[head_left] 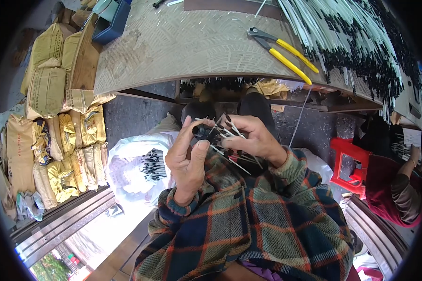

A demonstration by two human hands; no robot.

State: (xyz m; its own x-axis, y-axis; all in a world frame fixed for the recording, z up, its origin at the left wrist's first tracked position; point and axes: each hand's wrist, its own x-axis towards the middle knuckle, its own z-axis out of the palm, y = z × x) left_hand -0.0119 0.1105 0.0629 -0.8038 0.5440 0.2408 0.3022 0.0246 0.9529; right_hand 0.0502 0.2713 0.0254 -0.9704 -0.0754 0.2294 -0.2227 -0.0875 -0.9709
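Above my lap, my left hand (pixel 187 161) grips a short black ring-ended cylindrical piece (pixel 201 131) between thumb and fingers. Close beside it, my right hand (pixel 253 136) is closed around several thin white sticks with black ends (pixel 239 165). The sticks fan out in different directions, some pointing down toward my lap. Fingers and sticks overlap between the two hands, so I cannot tell whether the black piece is joined to any of them.
Pliers with yellow handles (pixel 290 63) lie on the worktable (pixel 183 51), left of a large heap of white black-ended strips (pixel 347 37). A plastic bag (pixel 119 157) holding black-tipped pieces stands at my left, before stacked sacks (pixel 47 89). Rightward are a red stool (pixel 344 164) and another person (pixel 389 187).
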